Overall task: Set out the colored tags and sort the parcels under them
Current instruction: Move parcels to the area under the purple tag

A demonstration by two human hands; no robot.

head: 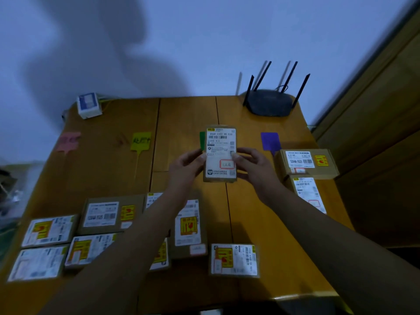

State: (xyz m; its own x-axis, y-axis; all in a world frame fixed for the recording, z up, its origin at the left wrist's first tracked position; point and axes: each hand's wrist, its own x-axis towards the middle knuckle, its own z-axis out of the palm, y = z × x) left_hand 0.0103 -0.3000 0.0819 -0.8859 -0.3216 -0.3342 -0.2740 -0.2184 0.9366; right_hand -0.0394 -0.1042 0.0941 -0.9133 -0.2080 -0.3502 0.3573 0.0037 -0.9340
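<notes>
Both hands hold one small cardboard parcel (221,153) with a white label, upright above the table's middle: my left hand (186,165) grips its left edge, my right hand (252,165) its right edge. It partly hides a green tag (202,139). Across the table lie a pink tag (68,140), a yellow tag (141,140) and a purple tag (270,141). Two parcels, a wide one (305,163) and a narrower one (309,194), lie below the purple tag. Several labelled parcels (102,215) lie along the near side, some under my left forearm.
A black router (269,102) with upright antennas stands at the back right of the wooden table (109,169). A small white box (88,105) sits at the back left corner. A wall is behind, and a wooden door panel (375,133) on the right.
</notes>
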